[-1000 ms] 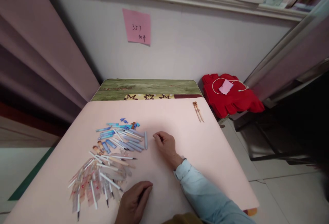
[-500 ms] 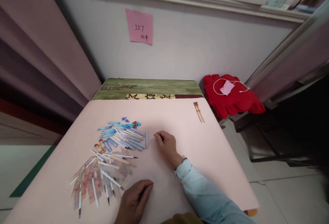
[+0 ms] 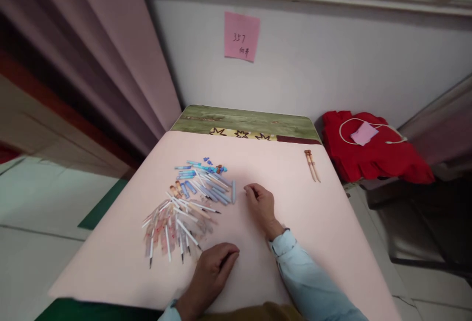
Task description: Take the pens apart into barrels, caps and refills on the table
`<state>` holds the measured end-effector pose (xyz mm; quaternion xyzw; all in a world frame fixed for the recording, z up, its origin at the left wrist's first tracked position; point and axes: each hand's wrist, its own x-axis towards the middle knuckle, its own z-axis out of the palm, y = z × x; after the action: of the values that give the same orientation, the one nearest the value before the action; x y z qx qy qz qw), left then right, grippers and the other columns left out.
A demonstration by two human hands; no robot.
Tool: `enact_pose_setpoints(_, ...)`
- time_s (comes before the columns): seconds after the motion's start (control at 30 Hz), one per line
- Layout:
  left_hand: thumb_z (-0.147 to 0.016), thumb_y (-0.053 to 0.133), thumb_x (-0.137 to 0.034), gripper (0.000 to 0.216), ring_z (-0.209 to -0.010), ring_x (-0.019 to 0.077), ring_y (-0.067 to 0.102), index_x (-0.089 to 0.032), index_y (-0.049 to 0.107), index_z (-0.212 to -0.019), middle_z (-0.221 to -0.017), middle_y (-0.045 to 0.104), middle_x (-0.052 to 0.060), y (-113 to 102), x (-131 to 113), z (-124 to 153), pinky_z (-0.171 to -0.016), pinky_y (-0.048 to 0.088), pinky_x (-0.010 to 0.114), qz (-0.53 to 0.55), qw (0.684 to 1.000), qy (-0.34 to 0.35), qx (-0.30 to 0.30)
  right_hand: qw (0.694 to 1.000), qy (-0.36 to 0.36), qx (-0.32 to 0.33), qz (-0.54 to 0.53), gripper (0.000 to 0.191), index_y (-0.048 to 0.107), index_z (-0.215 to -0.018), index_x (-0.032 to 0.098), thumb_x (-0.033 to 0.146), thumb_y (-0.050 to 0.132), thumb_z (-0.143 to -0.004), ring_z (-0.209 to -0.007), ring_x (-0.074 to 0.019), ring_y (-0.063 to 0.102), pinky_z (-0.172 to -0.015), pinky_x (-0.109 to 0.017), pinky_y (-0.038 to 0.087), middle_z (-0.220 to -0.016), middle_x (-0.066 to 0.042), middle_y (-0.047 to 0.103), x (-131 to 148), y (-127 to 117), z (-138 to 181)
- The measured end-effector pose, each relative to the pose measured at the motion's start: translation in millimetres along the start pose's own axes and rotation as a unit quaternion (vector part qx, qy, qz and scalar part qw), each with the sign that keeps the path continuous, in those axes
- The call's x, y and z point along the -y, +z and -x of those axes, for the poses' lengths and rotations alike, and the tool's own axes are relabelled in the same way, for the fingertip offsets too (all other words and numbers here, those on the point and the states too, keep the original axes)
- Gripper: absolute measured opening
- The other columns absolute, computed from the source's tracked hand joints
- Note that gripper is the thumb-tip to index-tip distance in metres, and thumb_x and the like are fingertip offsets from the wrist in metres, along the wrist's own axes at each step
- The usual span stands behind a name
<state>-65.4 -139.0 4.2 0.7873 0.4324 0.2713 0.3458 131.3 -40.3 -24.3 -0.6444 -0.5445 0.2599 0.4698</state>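
Note:
My left hand (image 3: 214, 271) rests near the front of the table, its fingers curled together and nothing visible in them. Further forward, my right hand (image 3: 261, 207) lies on the cloth, also loosely closed, just right of a grey-blue pen barrel (image 3: 233, 191). Left of my hands spreads a pile of pen parts: white refills with dark tips (image 3: 189, 234), bluish barrels (image 3: 221, 195), bright blue pieces (image 3: 187, 174) and brown-and-tan pieces (image 3: 176, 189). Clear and reddish plastic strips (image 3: 161, 230) lie under some refills. Two slim tan pens with brown tops (image 3: 312, 166) lie together at the far right.
A pale pink cloth (image 3: 280, 163) covers most of the table, whose green patterned top (image 3: 250, 118) shows at the back. Behind stands a white wall with a pink note (image 3: 241, 37). Red fabric with a white cable (image 3: 379, 159) sits beyond the right edge.
The camera view has turned left, so everything appears further right. Both hands keep nearly the same pose and place on the table, and the pen parts look unmoved.

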Motion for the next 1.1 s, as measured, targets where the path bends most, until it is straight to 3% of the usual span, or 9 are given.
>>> enact_pose_setpoints(0.3, -0.094, 0.052, -0.025, 0.017, -0.075, 0.0131, 0.066, -0.02, 0.067, -0.089, -0.081, 0.071, 0.002, 0, -6, 6, -0.07, 0.047, 0.022, 0.024, 0.999, -0.038, 0.008, 0.999, 0.021, 0.014, 0.019, 0.033, 0.074, -0.09, 0.023, 0.047, 0.052, -0.091, -0.067, -0.0175, 0.063, -0.065, -0.026, 0.046, -0.075, -0.001, 0.072, -1, -2, 6)
enact_pose_setpoints(0.53, -0.091, 0.058, -0.024, 0.016, -0.066, 0.0112, 0.065, -0.019, 0.069, -0.081, -0.072, 0.071, 0.002, -3, -16, 11, -0.064, 0.046, 0.02, 0.059, 0.997, -0.019, -0.052, 0.999, 0.027, 0.026, 0.028, 0.034, 0.075, -0.091, 0.023, 0.048, 0.053, -0.09, -0.071, -0.0192, 0.064, -0.066, -0.027, 0.045, -0.08, -0.002, 0.074, -2, -4, 9)
enact_pose_setpoints(0.67, -0.089, 0.061, -0.025, 0.015, -0.062, 0.0112, 0.062, -0.019, 0.07, -0.078, -0.069, 0.07, 0.001, -22, -21, 7, -0.061, 0.045, 0.021, 0.03, 0.993, -0.007, -0.111, 0.999, 0.029, 0.026, 0.035, 0.035, 0.074, -0.09, 0.022, 0.049, 0.052, -0.09, -0.07, -0.0191, 0.064, -0.065, -0.027, 0.044, -0.078, -0.002, 0.074, -4, -4, 10)
enact_pose_setpoints(0.77, -0.089, 0.06, -0.027, 0.015, -0.065, 0.0121, 0.062, -0.019, 0.07, -0.081, -0.073, 0.07, 0.002, -51, -16, -3, -0.062, 0.046, 0.022, 0.019, 0.981, -0.062, -0.184, 0.998, 0.029, 0.027, 0.04, 0.036, 0.074, -0.089, 0.022, 0.05, 0.052, -0.09, -0.069, -0.019, 0.064, -0.063, -0.027, 0.044, -0.077, -0.002, 0.074, -2, -5, 10)
enact_pose_setpoints(0.9, -0.088, 0.061, -0.033, 0.019, -0.065, 0.0126, 0.059, -0.018, 0.069, -0.082, -0.071, 0.066, 0.0, -88, -1, -22, -0.062, 0.045, 0.023, 0.053, 0.927, -0.137, -0.346, 0.999, 0.027, 0.025, 0.036, 0.037, 0.074, -0.089, 0.021, 0.049, 0.051, -0.09, -0.069, -0.0194, 0.064, -0.063, -0.027, 0.044, -0.078, -0.003, 0.074, 3, -5, 9)
enact_pose_setpoints(0.93, -0.088, 0.062, -0.034, 0.018, -0.066, 0.0129, 0.058, -0.018, 0.069, -0.084, -0.071, 0.066, 0.0, -94, 3, -28, -0.064, 0.045, 0.023, 0.058, 0.919, -0.141, -0.363, 0.999, 0.026, 0.025, 0.04, 0.036, 0.074, -0.088, 0.022, 0.049, 0.051, -0.09, -0.069, -0.0193, 0.064, -0.063, -0.027, 0.044, -0.078, -0.003, 0.074, 3, -5, 9)
enact_pose_setpoints(1.0, -0.087, 0.062, -0.034, 0.018, -0.069, 0.0137, 0.059, -0.018, 0.069, -0.089, -0.075, 0.066, 0.0, -100, 10, -42, -0.066, 0.045, 0.025, 0.052, 0.928, -0.126, -0.346, 0.998, 0.022, 0.024, 0.05, 0.035, 0.074, -0.088, 0.023, 0.049, 0.051, -0.09, -0.067, -0.0191, 0.064, -0.061, -0.027, 0.043, -0.076, -0.002, 0.073, 3, -4, 8)
enact_pose_setpoints(1.1, -0.089, 0.059, -0.029, 0.015, -0.074, 0.015, 0.06, -0.019, 0.069, -0.092, -0.084, 0.067, 0.003, -98, 21, -69, -0.07, 0.046, 0.027, -0.047, 0.96, -0.063, -0.268, 0.998, 0.016, 0.021, 0.049, 0.035, 0.074, -0.089, 0.023, 0.049, 0.05, -0.09, -0.067, -0.0191, 0.063, -0.061, -0.027, 0.043, -0.076, -0.002, 0.073, 0, -4, 7)
